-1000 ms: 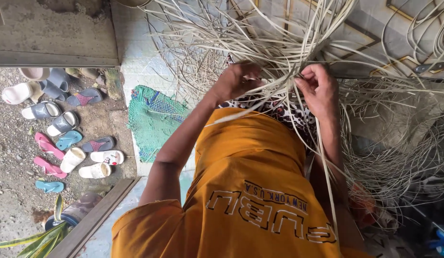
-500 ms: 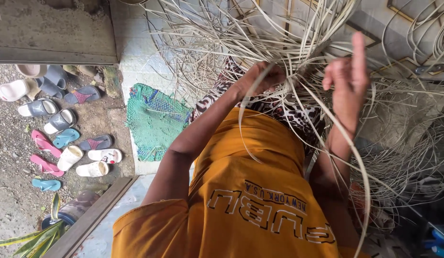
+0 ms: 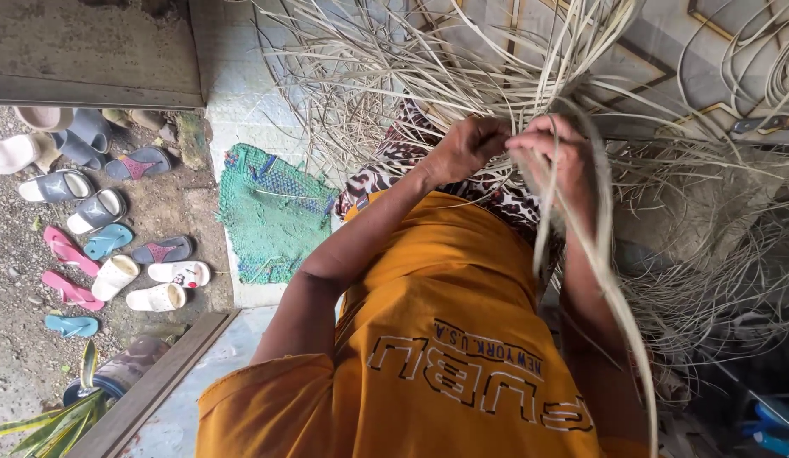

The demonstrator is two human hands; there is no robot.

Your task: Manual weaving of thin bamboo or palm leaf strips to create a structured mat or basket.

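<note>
Head view: two hands at work. Left hand [image 3: 467,148] is clenched on pale cane strips [image 3: 462,76], too many to count, fanning out above the fingers. Right hand [image 3: 556,161], beside it, pinches one long strip [image 3: 611,288] trailing below its fingers. One green mat [image 3: 271,212] lies left of the fingers. Roughly a dozen sandals [image 3: 114,271] lie farther left.

Pale tan cane strips [image 3: 462,76]; green mat [image 3: 271,216]; orange shirt [image 3: 445,322].
</note>
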